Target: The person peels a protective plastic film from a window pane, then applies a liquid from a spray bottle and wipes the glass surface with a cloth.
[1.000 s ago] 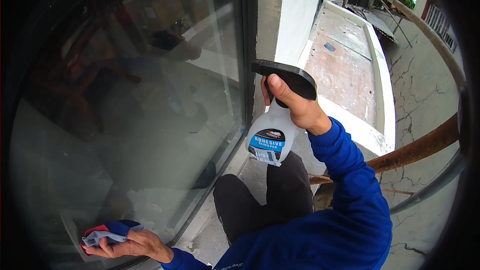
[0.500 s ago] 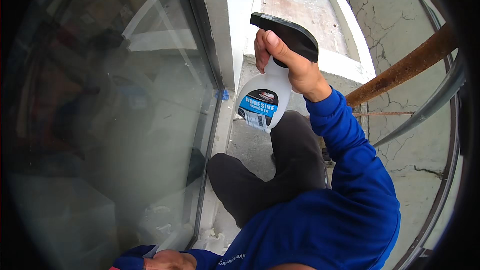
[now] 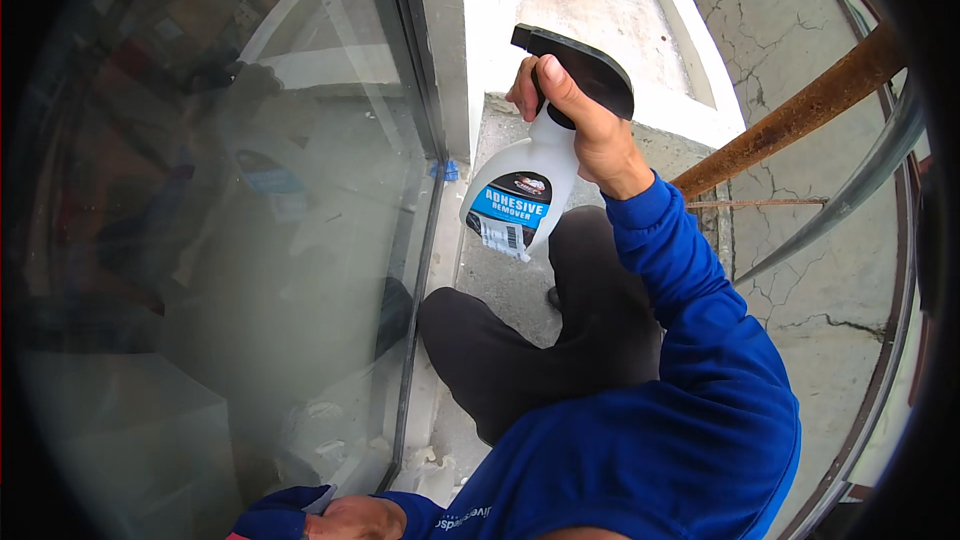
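Observation:
My right hand (image 3: 590,130) is wrapped round the neck and black trigger head of a white spray bottle (image 3: 545,150). The bottle carries a black and blue label. It hangs tilted above my knees, its nozzle toward the window (image 3: 300,270) on the left. At the lower edge my left hand (image 3: 355,518) is closed on a dark blue item (image 3: 272,515) with a bit of red at its rim, close to the glass. Its kind cannot be made out, and the frame's edge cuts it off.
A dark window frame (image 3: 425,90) runs along the left beside a white wall edge (image 3: 485,40). A blue scrap (image 3: 447,171) lies at the frame's foot. On the right are a rusty pipe (image 3: 790,115), a grey rail (image 3: 850,200) and cracked concrete (image 3: 770,50). A pale ledge (image 3: 580,0) stretches ahead.
The spray bottle has swung slightly left, its base closer to the window, while my right hand keeps its grip. My left hand has shifted a little, still holding the dark blue item.

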`<state>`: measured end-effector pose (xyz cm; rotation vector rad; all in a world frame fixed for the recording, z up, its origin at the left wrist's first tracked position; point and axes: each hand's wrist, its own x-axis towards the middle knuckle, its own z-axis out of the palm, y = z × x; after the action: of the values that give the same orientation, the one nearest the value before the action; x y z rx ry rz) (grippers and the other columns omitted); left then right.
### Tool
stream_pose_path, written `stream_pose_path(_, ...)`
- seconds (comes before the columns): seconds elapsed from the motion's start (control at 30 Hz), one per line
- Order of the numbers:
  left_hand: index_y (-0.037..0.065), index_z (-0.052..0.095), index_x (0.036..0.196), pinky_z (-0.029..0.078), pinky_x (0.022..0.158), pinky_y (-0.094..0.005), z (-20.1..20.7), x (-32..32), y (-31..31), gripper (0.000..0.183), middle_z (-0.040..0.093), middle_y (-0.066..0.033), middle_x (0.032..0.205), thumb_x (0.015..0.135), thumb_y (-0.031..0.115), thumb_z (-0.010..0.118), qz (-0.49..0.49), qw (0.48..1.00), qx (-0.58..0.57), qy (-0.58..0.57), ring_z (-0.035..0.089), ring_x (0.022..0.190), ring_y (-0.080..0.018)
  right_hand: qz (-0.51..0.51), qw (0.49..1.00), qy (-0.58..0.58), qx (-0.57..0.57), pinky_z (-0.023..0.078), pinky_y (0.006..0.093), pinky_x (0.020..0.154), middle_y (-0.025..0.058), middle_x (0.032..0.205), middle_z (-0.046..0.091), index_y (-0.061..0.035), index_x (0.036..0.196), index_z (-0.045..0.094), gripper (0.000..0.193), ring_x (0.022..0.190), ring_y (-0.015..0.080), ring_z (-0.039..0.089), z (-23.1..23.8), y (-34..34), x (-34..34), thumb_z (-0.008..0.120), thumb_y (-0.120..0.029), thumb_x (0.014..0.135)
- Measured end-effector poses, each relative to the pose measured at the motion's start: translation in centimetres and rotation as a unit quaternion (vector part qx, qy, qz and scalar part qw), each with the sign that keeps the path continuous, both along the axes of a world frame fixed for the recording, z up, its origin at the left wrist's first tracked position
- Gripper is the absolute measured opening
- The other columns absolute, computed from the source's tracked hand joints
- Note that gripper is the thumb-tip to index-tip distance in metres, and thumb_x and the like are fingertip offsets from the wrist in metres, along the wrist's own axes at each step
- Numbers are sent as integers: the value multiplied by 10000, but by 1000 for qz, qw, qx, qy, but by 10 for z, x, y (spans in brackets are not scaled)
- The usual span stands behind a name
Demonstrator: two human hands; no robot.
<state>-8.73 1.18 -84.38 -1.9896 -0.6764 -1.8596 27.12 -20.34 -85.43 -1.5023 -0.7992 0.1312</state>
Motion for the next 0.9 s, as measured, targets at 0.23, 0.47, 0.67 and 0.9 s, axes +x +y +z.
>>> stream_pose_path(0.23, 50, 449, 1320, 162, 1192, -518, -1, 3, -7, 443, 133, -184, 1652, 943, 249, 570, -2, 1000, 4, 15, 102, 1518, -370, -27, 999, -12, 28, 496, 307, 763, 48, 748, 642, -46, 832, 683, 494, 785, 168, 631, 12, 20, -4, 556, -478, 1037)
stream_pose_path(0.47, 50, 468, 1293, 222, 1191, -481, 1, 9, -12, 409, 164, -162, 1640, 922, 181, 580, 3, 1000, -3, 29, 152, 1507, -352, -118, 992, 27, 37, 513, 302, 709, 52, 761, 661, -35, 879, 679, 497, 729, 144, 641, 31, -24, 8, 616, -514, 994)
stream_pose_path(0.67, 50, 485, 1270, 274, 1191, -449, 2, 13, -14, 387, 190, -143, 1630, 904, 122, 588, 11, 1000, -4, 17, 195, 1496, -337, -166, 976, -60, 128, 491, 261, 759, 70, 842, 662, -38, 870, 672, 494, 796, 138, 623, 27, -47, -7, 622, -513, 999)
stream_pose_path(0.9, 15, 479, 1233, 246, 1211, -531, 9, -3, -5, 409, 232, -221, 1614, 938, 280, 581, 60, 998, 12, 1, 219, 1498, -379, -120, 978, -58, 158, 501, 332, 669, 97, 919, 619, -6, 1068, 607, 391, 727, 173, 609, 17, -23, -10, 526, -388, 1068)
